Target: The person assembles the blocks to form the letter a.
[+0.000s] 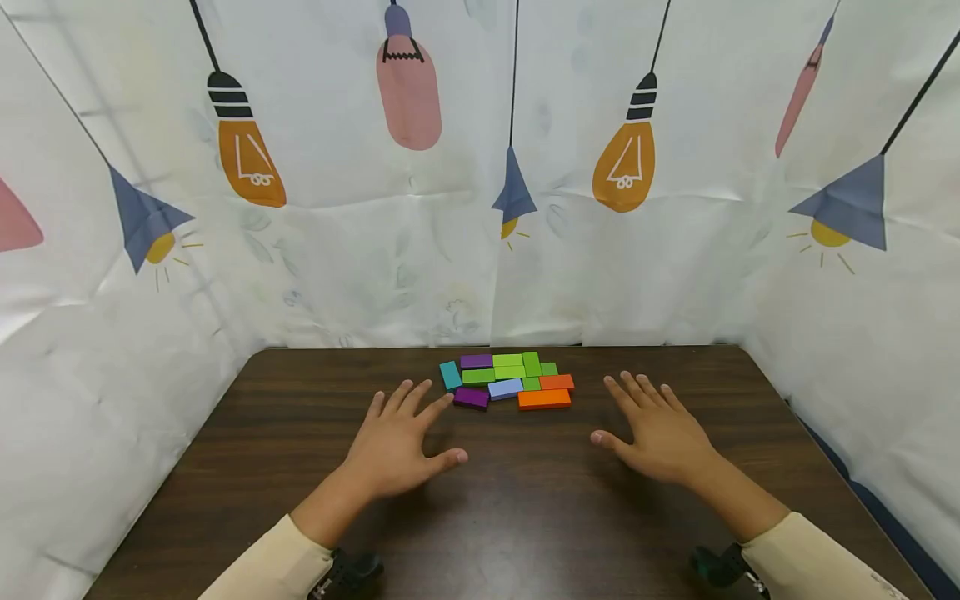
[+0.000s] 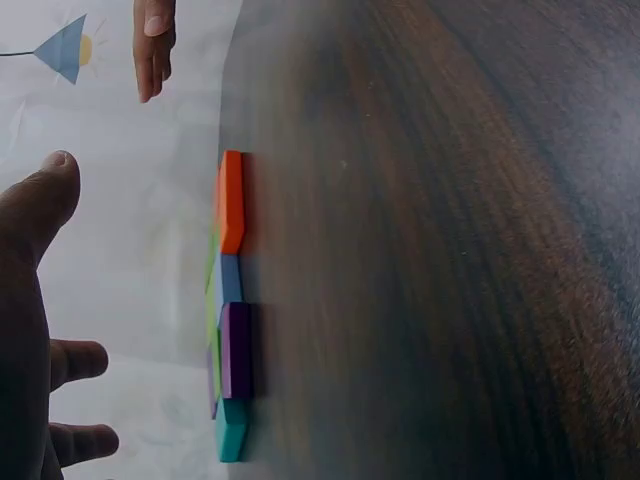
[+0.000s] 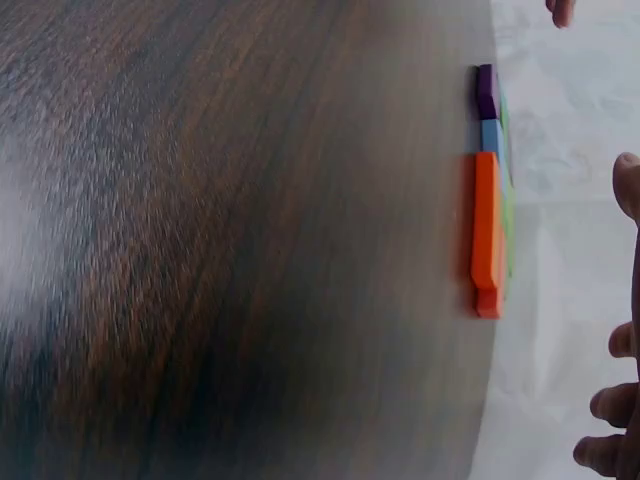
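A flat cluster of coloured rectangular blocks lies near the far edge of the table, the pieces side by side. Among them are a teal block (image 1: pixel 451 375), a dark purple block (image 1: pixel 471 398), a light blue block (image 1: pixel 506 388), an orange block (image 1: pixel 544 400) and several green ones. My left hand (image 1: pixel 392 446) hovers with spread fingers just in front of the cluster's left end. To the right of the blocks, my right hand (image 1: pixel 662 433) is held over the table, fingers and thumb apart. Neither hand holds anything; in both wrist views the blocks stand apart from the fingers.
The dark brown wood-grain table (image 1: pixel 525 517) spreads beneath both hands. Behind and beside it hangs a white cloth (image 1: pixel 360 250) printed with lamps and bulbs. A dark device is strapped at each wrist, below the cream sleeves (image 1: pixel 273 562).
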The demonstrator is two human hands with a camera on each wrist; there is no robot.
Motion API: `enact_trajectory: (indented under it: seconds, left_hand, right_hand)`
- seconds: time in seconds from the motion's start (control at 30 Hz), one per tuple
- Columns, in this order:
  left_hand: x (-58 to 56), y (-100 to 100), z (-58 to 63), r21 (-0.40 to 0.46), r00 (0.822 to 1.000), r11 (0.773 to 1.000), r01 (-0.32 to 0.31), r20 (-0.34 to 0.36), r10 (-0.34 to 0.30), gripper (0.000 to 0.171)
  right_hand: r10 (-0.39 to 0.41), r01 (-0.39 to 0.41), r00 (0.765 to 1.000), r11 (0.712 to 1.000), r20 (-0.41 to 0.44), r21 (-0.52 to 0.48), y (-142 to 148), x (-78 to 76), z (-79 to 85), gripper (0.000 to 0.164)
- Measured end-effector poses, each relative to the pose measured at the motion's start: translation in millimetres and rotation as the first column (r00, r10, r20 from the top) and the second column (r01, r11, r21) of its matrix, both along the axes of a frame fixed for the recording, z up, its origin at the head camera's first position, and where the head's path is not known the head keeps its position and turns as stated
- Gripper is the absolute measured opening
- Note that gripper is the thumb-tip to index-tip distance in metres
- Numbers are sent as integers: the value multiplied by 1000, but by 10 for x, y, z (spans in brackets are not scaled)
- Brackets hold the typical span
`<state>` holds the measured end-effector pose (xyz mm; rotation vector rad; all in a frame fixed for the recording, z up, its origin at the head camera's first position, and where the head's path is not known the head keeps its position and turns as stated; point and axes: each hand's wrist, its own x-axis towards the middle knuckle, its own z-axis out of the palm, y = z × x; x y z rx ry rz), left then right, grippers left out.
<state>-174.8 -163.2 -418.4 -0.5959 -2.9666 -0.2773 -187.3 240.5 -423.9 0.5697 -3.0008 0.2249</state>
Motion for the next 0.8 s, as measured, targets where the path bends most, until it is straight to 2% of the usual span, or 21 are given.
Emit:
enact_trajectory:
  seconds: [0.33,0.47,0.8]
  left_hand:
    - [-18,92,-140,26,999,1000,14,34,-15,84]
    - [-16,125,-203,50,999,998,34,15,-35,80]
    - [14,201,-309,60,997,995,81,-7,-80,72]
  right_hand:
    - [14,-16,999,999,-33,-40,-198,-85,-159,94]
    - [13,-15,999,998,-36,-60,-275,-130,-205,92]
    - [25,-23,999,997,23,-74,-436,-250,-276,87]
